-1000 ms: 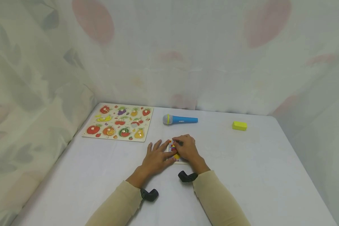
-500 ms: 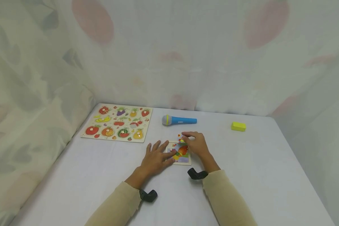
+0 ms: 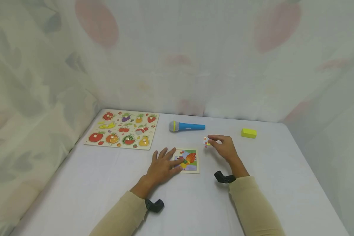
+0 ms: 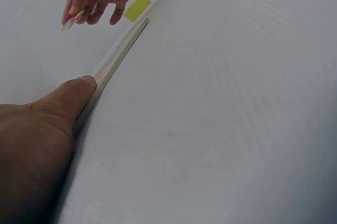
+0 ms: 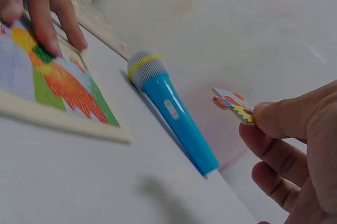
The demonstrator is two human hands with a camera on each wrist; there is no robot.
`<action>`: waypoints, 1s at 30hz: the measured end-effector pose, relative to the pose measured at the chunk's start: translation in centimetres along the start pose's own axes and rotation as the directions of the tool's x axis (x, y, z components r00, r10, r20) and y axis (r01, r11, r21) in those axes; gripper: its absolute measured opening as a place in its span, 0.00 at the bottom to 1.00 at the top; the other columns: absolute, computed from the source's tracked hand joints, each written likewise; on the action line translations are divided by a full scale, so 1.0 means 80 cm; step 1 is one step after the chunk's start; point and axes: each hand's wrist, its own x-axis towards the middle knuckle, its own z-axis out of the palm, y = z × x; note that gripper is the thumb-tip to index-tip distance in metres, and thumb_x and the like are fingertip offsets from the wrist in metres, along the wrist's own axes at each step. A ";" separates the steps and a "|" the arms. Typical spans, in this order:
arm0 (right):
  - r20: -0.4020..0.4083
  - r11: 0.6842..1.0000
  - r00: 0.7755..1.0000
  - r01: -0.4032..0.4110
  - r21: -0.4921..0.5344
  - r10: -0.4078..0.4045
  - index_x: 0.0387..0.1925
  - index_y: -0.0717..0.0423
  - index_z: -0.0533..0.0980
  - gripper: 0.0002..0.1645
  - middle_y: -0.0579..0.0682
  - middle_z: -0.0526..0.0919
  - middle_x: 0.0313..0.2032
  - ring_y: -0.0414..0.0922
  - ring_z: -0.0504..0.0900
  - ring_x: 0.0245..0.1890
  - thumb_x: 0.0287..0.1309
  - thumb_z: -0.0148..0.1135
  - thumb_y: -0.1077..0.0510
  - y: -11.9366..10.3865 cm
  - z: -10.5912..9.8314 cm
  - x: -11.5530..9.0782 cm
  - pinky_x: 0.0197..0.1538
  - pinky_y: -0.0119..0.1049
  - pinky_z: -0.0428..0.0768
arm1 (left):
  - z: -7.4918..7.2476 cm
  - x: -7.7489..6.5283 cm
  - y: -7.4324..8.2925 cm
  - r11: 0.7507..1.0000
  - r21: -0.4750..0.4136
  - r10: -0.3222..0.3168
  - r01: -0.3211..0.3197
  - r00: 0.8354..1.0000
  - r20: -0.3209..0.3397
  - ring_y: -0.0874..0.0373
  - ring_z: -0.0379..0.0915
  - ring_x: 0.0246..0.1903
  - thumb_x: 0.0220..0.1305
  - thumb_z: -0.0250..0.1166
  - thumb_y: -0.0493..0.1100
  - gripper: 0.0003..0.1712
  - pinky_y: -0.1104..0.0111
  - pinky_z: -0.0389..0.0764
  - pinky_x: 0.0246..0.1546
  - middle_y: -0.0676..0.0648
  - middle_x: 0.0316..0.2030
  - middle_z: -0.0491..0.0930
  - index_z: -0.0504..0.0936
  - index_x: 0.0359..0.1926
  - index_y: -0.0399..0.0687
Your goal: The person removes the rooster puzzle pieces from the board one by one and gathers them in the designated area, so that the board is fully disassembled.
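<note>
A small framed jigsaw puzzle [image 3: 191, 165] with a pale wooden border and a colourful picture lies on the table. My left hand [image 3: 163, 167] rests on its left side with fingers spread, fingertips on the picture. To the right of the frame, my right hand [image 3: 224, 148] pinches a jigsaw piece [image 3: 206, 141] between thumb and index finger. In the right wrist view the jigsaw piece [image 5: 233, 104] is printed in white, red, yellow and blue, and is held above the table. Part of the picture is hidden under my left fingers.
A fruit peg puzzle board [image 3: 121, 129] lies at the back left. Behind the frame lies a blue toy microphone [image 3: 191, 127] with a grey head. Toward the back right sits a yellow block [image 3: 248, 133]. Patterned curtains [image 3: 177, 59] hang around the white table.
My right hand has lifted the jigsaw piece off the framed puzzle and moved right with it, uncovering the picture. The left hand has stayed in place.
</note>
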 end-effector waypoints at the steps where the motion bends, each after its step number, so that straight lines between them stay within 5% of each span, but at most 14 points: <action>1: 0.002 1.000 1.000 -0.008 -0.001 0.008 0.48 0.58 0.83 0.14 0.53 0.83 0.49 0.51 0.73 0.57 0.62 0.64 0.57 0.002 -0.004 0.000 0.61 0.56 0.64 | 0.000 0.000 0.000 1.000 -0.005 0.001 -0.001 1.000 -0.002 0.42 0.44 0.71 0.66 0.49 0.69 0.27 0.38 0.40 0.63 0.51 0.72 0.55 0.73 0.63 0.74; 11: 0.052 0.994 0.993 -0.106 -0.005 0.106 0.46 0.58 0.84 0.13 0.55 0.83 0.49 0.53 0.73 0.56 0.61 0.64 0.59 0.032 -0.026 0.000 0.59 0.53 0.66 | 0.001 -0.001 -0.001 1.000 -0.010 -0.007 0.007 1.000 -0.003 0.43 0.43 0.71 0.66 0.49 0.70 0.27 0.39 0.39 0.64 0.51 0.72 0.55 0.73 0.63 0.74; 30: 0.095 0.970 0.995 -0.012 -0.244 0.036 0.45 0.58 0.84 0.12 0.54 0.84 0.46 0.55 0.75 0.54 0.61 0.62 0.63 0.056 -0.020 0.000 0.58 0.53 0.69 | 0.003 -0.001 -0.001 1.000 -0.026 -0.002 0.001 1.000 -0.018 0.42 0.44 0.70 0.66 0.52 0.68 0.27 0.38 0.40 0.63 0.50 0.72 0.56 0.74 0.63 0.73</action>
